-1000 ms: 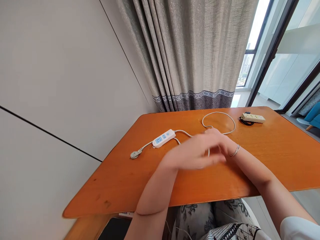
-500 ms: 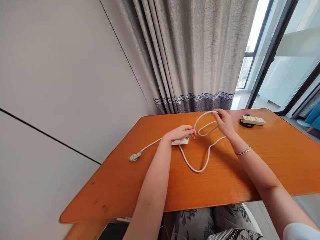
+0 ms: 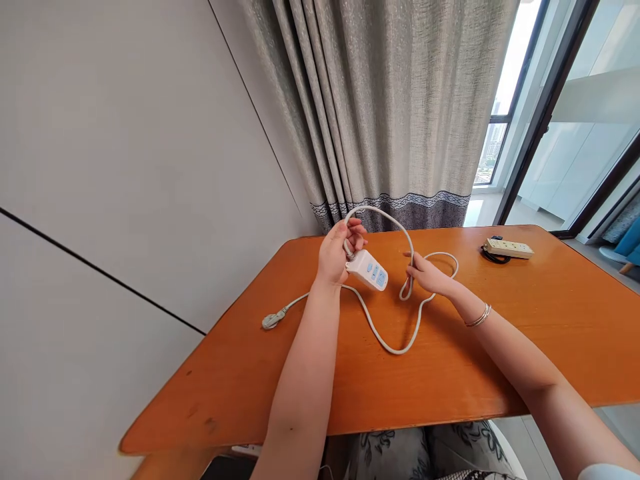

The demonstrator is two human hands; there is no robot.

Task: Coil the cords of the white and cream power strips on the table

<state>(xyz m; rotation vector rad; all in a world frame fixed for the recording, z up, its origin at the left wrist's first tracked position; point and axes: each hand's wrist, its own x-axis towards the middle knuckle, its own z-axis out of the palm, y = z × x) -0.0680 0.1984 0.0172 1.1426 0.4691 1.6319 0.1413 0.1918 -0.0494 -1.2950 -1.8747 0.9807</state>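
Observation:
My left hand (image 3: 337,250) is closed around the cord end of a white power strip (image 3: 367,270), which hangs tilted above the table with its blue-marked sockets facing up. From there the white cord (image 3: 383,212) arches over to my right hand (image 3: 425,272), whose fingers pinch it to the right of the strip. Past that hand the cord loops back and lies in a wavy curve on the wooden table (image 3: 300,373). It ends at a grey-white plug (image 3: 271,321) on the left, partly hidden behind my left wrist.
A second, cream-coloured power strip (image 3: 509,249) with a black cord bundled beside it lies at the table's right rear. Behind the table hangs a grey curtain (image 3: 400,113). A plain wall (image 3: 125,167) runs along the left side.
My left hand has lifted and turned the power strip, so its sockets now show. My right hand has moved down and left along the cord, and the arch between the hands is wider.

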